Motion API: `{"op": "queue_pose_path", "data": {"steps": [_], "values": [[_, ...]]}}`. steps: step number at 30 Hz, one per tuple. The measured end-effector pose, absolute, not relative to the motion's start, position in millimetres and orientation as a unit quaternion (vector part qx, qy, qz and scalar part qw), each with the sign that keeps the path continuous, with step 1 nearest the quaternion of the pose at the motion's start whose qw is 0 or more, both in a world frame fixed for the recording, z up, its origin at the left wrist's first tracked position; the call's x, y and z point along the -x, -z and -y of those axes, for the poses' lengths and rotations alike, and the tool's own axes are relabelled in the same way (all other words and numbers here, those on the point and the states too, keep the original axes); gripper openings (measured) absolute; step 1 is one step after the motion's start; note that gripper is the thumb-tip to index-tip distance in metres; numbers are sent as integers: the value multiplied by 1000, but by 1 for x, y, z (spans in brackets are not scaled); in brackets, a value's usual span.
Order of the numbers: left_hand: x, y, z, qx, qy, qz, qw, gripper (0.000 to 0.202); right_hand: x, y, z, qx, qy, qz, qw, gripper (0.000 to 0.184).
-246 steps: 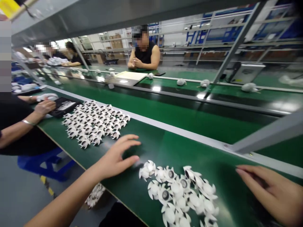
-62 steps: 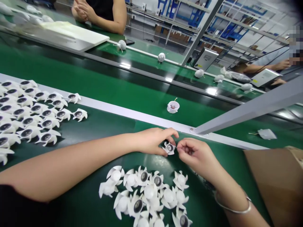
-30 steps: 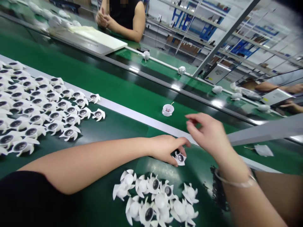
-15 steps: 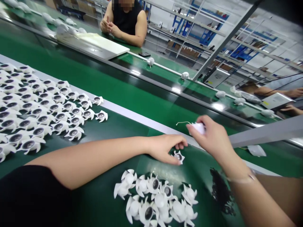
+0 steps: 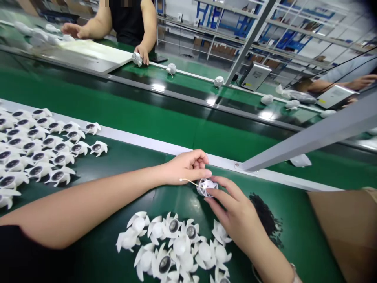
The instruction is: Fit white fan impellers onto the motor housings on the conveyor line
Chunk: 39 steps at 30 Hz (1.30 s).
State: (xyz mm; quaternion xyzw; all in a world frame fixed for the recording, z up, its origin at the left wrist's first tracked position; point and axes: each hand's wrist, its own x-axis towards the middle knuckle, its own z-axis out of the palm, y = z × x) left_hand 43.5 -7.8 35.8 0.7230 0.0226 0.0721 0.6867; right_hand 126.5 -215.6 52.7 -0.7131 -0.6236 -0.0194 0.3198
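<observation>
Head view: right hand [image 5: 235, 216] curls its fingers around a small white wired cup [image 5: 207, 187] at center; left hand [image 5: 185, 167] hovers loosely curled just above, its hold unclear. White finned pieces [image 5: 181, 245] remain at 6 o'clock, a larger heap [image 5: 41, 157] at 9 o'clock, on the green desk [image 5: 294, 224].

White plastic fan impellers [image 5: 173, 226] with dark grey hubs; white round housing [image 5: 207, 187], white lead. Green conveyor belt [image 5: 291, 220], black granules [image 5: 266, 220] speckled on it. Pale grey rail [image 5: 147, 148]. Blue shelf racks [image 5: 207, 15] behind.
</observation>
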Motion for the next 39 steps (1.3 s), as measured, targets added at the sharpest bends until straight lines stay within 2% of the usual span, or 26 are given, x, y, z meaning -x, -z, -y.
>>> {"op": "queue_pose_path", "data": {"steps": [3, 9, 11, 14, 16, 18, 20, 22, 24, 26, 29, 33, 37, 39], "values": [[-44, -37, 6, -774, -49, -31, 630, 39, -123, -47, 212, 727, 15, 607, 321, 17], [-41, -49, 4, -815, -2, -38, 578, 29, -121, -45, 210, 732, 31, 594, 333, 17], [-40, -49, 1, -811, 8, -43, 583, 35, -129, -49, 215, 715, -8, 611, 339, 16], [-43, -45, -8, -762, 4, -44, 647, 40, -144, -55, 226, 682, -93, 653, 315, 12], [-46, -41, -16, -709, -21, -61, 703, 31, -151, -54, 230, 687, -81, 660, 294, 13], [-48, -40, -20, -679, -90, -97, 722, 26, -155, -51, 230, 732, 8, 621, 280, 23], [-46, -44, -20, -701, -207, -133, 669, 23, -160, -49, 230, 776, 86, 560, 278, 35], [-40, -53, -15, -758, -274, -123, 579, 22, -169, -50, 235, 798, 99, 520, 289, 38], [-33, -64, -6, -824, -198, -40, 529, 25, -181, -56, 244, 812, 63, 504, 288, 30], [-27, -73, 4, -855, -37, 75, 512, 33, -194, -64, 256, 830, 6, 490, 265, 19], [-24, -76, 17, -857, 123, 161, 475, 47, -207, -77, 269, 845, -46, 478, 235, 16], [-28, -72, 23, -870, 179, 124, 443, 53, -202, -87, 283, 855, 24, 455, 247, 17], [-33, -70, 18, -863, 201, 78, 458, 43, -171, -70, 307, 854, 96, 440, 259, 28], [-35, -68, 16, -861, 193, 61, 467, 34, -151, -53, 322, 861, 121, 437, 232, 35]]}}
